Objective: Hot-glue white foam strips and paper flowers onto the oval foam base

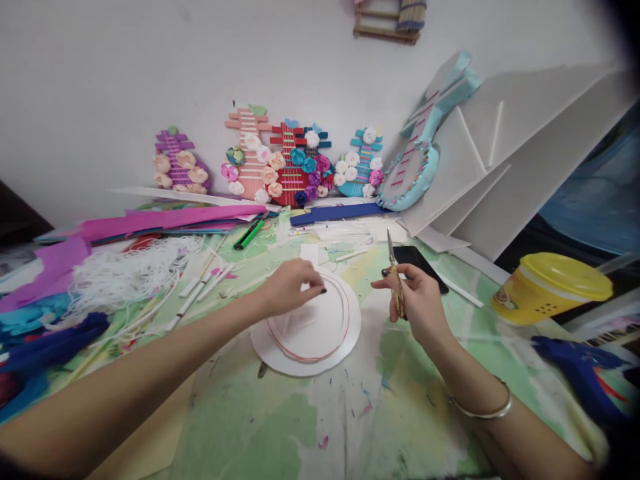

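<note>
A white disc (pixel 307 337) with a narrow neck piece at its far side lies flat on the table. A loop of thin pinkish cord (pixel 310 360) rests on the disc inside its rim. Over the disc's upper left part is my left hand (pixel 293 287), its fingers curled and the tips close together. What they pinch, if anything, is too small to make out. To the right of the disc, my right hand (pixel 417 303) grips small gold-handled scissors (pixel 399 293) with the blades pointing up. A dark phone (pixel 420 263) lies behind that hand.
Decorated paper guitars (pixel 290 160) lean on the back wall. White string (pixel 125 273) is piled at left near white sticks (pixel 193 297) and a green cutter (pixel 249 235). At right are a yellow tub (pixel 545 293), a blue glue gun (pixel 580 373) and white boards (pixel 530 140).
</note>
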`<state>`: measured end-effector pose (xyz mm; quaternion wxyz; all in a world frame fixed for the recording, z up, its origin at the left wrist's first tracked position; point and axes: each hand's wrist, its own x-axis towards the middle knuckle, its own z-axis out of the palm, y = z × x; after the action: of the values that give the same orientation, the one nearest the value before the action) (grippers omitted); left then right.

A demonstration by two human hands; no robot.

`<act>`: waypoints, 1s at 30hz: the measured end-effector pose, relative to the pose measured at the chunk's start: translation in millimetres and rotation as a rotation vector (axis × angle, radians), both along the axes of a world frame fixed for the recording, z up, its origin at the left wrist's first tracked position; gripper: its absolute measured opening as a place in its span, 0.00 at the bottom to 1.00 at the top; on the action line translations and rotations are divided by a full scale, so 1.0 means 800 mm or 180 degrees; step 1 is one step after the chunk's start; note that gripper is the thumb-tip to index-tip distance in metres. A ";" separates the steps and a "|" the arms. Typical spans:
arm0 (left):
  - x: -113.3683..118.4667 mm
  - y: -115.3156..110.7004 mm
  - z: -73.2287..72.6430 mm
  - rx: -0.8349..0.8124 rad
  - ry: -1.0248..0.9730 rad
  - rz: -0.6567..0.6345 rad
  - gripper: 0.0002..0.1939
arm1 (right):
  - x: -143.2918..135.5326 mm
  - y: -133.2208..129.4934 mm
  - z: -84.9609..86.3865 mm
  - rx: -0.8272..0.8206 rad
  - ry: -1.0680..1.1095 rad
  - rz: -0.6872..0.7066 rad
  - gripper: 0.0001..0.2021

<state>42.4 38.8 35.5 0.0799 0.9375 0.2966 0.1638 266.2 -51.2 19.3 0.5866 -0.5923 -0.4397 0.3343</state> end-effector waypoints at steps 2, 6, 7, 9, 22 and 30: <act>0.033 0.033 -0.001 0.0161 0.0214 0.0197 0.08 | 0.001 0.001 -0.002 0.0096 0.0156 0.0131 0.17; 0.090 0.093 -0.020 0.0238 0.0405 0.0474 0.08 | 0.008 0.004 -0.005 0.0147 0.0507 0.0441 0.18; 0.099 0.103 -0.026 0.0213 0.0462 0.0540 0.08 | 0.009 0.005 -0.005 0.0135 0.0547 0.0460 0.18; 0.111 0.115 -0.036 0.0125 0.0558 0.0632 0.09 | 0.012 0.006 -0.004 0.0131 0.0559 0.0434 0.18; 0.047 0.047 0.016 -0.0482 0.0213 0.0873 0.08 | 0.014 0.004 -0.001 0.0130 0.0478 0.0466 0.16; -0.022 -0.040 0.007 -0.0791 0.0570 0.1071 0.06 | 0.003 -0.002 -0.007 0.0025 0.0116 0.0573 0.17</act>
<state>25.0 6.4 41.3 0.1397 0.8686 0.4725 0.0531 268.4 -52.8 13.9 0.5644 -0.5419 -0.4817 0.3947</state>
